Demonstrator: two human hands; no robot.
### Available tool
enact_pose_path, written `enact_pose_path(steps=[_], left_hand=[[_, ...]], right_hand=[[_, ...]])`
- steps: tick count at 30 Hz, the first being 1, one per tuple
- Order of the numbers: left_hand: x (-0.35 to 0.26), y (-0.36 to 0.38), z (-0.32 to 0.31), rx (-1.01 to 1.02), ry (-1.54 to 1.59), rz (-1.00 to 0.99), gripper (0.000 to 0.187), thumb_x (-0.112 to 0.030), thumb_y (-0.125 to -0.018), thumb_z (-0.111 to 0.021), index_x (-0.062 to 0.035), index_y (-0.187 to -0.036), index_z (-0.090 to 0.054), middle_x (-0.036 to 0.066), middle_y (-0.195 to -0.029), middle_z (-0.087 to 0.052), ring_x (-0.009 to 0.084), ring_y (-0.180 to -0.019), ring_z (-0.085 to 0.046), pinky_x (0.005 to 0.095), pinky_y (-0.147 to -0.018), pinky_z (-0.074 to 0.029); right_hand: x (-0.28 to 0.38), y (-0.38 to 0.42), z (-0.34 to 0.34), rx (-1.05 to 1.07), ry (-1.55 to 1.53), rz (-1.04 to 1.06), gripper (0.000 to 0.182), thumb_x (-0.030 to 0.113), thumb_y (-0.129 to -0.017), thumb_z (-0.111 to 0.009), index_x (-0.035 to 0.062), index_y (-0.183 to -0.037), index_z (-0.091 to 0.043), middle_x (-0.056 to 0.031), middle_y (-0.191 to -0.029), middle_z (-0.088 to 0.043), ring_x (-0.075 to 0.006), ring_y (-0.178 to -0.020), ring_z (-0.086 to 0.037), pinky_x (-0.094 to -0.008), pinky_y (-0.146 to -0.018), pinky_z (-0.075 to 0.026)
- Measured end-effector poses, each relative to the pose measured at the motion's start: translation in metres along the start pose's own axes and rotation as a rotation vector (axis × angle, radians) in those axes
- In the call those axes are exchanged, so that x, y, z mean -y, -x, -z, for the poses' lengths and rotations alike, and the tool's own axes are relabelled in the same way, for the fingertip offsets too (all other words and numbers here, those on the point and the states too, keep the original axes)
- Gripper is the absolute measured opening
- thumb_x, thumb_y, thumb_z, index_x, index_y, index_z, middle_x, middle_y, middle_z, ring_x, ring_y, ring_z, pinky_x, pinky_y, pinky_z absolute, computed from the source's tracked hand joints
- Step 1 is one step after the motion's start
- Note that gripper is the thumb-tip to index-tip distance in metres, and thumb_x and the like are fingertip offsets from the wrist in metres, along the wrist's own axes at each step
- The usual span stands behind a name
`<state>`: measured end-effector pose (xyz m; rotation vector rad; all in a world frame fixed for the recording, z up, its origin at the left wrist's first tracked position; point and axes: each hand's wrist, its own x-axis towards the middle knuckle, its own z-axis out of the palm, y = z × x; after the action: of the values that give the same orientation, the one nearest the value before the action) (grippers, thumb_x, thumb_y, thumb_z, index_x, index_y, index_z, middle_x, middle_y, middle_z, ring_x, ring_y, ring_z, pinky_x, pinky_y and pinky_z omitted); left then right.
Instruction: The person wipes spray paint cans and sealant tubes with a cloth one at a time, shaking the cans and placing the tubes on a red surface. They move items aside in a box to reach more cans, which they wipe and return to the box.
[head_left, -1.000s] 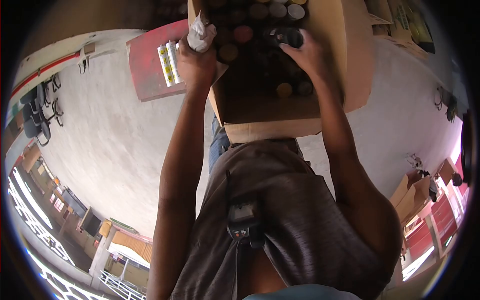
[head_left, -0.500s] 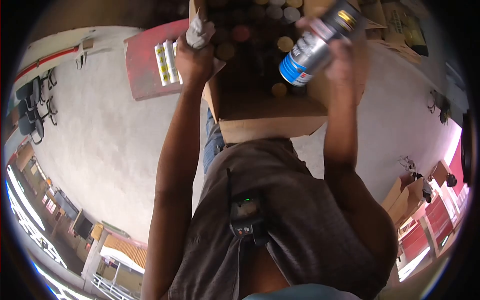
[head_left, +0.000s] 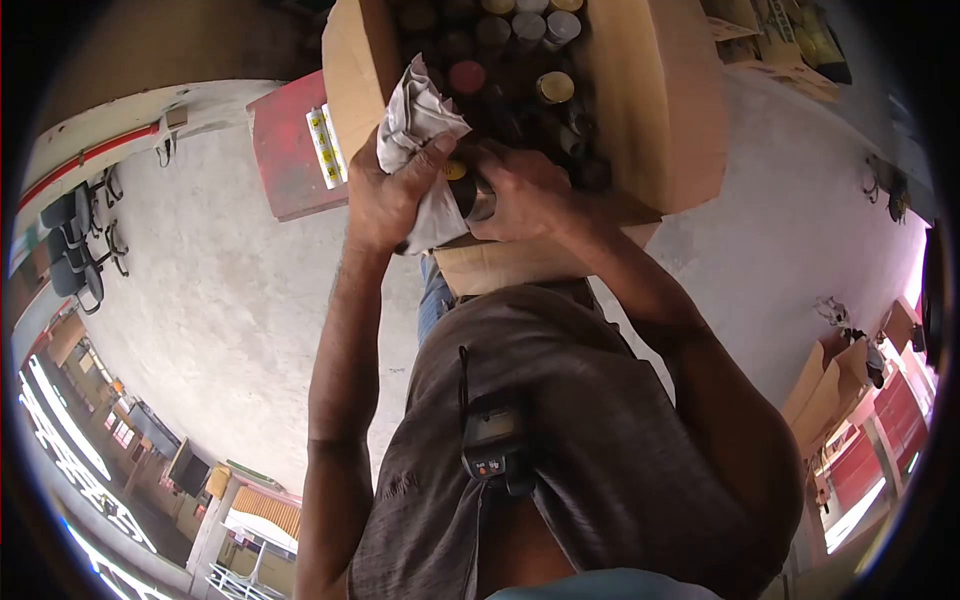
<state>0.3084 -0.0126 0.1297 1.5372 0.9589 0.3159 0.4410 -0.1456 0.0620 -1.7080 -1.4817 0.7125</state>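
Note:
A crumpled pale cloth (head_left: pixel 415 120) is gripped in my left hand (head_left: pixel 392 195), its lower end hanging over the near left corner of the cardboard box (head_left: pixel 655 120). Just right of it, my right hand (head_left: pixel 525 190) has its fingers wrapped around a can (head_left: pixel 480 198) low in the box's near end; much of the can is hidden by the hand. Several cans and bottles stand deeper in the box, among them one with a yellow top (head_left: pixel 555 87) and one with a red top (head_left: pixel 467 77).
Left of the box is a red board (head_left: pixel 290 150) with white-and-yellow tubes (head_left: pixel 325 148) on it. Office chairs (head_left: pixel 75 240) stand at the far left. Open cardboard boxes (head_left: pixel 825 390) are at the right, more cartons at the upper right.
My right hand has come down and left into the box from above its right side, where it held a black-and-blue spray can. My left hand with the cloth has moved slightly toward me.

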Motion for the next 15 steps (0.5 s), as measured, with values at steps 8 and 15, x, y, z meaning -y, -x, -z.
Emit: enact_pose_path(steps=[8, 15], left_hand=[[0.055, -0.044, 0.027, -0.572, 0.026, -0.196, 0.036, -0.018, -0.083, -0.079, 0.0033, -0.110, -0.068, 0.009, -0.101, -0.072, 0.0160, -0.089, -0.067, 0.0321, -0.083, -0.053], [0.106, -0.010, 0.078, -0.705, -0.090, -0.061, 0.042, -0.020, -0.085, -0.074, 0.0026, -0.119, -0.066, 0.008, -0.110, -0.070, 0.0163, -0.099, -0.064, 0.0309, -0.089, -0.050]], right_hand=[[-0.012, -0.014, 0.008, 0.006, -0.229, -0.098, 0.074, 0.029, -0.062, -0.088, 0.0000, -0.124, -0.058, -0.0189, -0.113, -0.066, -0.0376, -0.102, -0.067, -0.0418, -0.089, -0.054], [-0.093, -0.014, -0.059, -0.002, -0.119, -0.265, 0.068, 0.024, -0.069, -0.083, 0.0076, -0.130, -0.060, -0.0191, -0.126, -0.064, -0.0360, -0.118, -0.061, -0.0428, -0.101, -0.049]])
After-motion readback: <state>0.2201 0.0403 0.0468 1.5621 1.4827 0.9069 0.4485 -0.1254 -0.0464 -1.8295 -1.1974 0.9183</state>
